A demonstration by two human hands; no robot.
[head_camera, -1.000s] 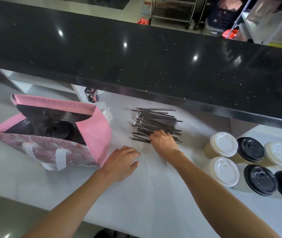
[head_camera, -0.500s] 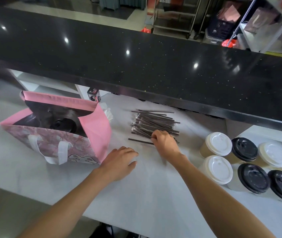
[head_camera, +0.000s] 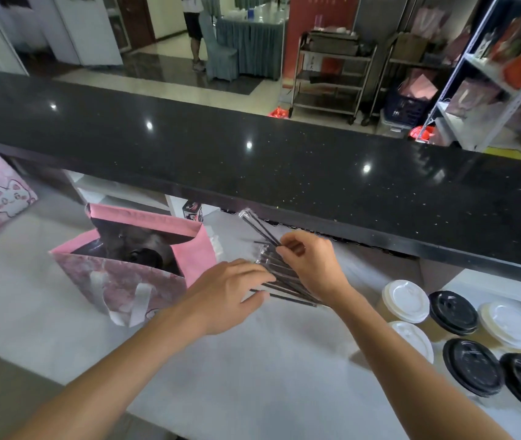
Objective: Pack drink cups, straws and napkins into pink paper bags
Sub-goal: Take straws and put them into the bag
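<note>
At the desk point(head_camera: 253, 360), the right hand point(head_camera: 313, 265) pinches wrapped straws point(head_camera: 257, 227) clear of the pile point(head_camera: 284, 281), likely bound for the open pink paper bag point(head_camera: 132, 265) at left; the left hand point(head_camera: 230, 293), fingers flat, steadies that pile.

My right hand point(head_camera: 313, 265), flat on the straw pile point(head_camera: 281, 281) a second ago, now pinches wrapped straws point(head_camera: 257, 225) lifted above it; my left hand point(head_camera: 230, 293) has slid up to the pile.
</note>
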